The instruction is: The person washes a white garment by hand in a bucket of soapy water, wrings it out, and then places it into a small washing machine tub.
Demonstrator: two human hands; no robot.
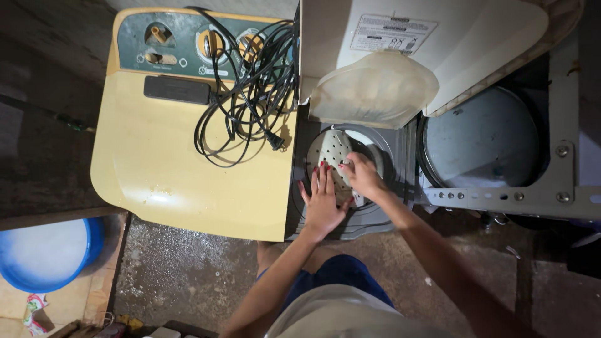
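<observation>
Left hand [322, 203] lies flat, fingers spread wide, on the white perforated plastic disc [332, 152]. Right hand [362, 175], at its 3 o'clock, pinches the disc's edge inside the grey spin tub opening [383, 145].

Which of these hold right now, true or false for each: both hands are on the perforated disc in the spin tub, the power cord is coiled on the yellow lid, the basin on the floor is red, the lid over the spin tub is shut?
1. Both hands are on the perforated disc. True: the left hand lies flat on it and the right hand grips its edge.
2. The black power cord lies coiled on the yellow lid. True.
3. The basin on the floor is red. False: it is blue.
4. The lid over the spin tub is shut. False: it stands raised.
</observation>
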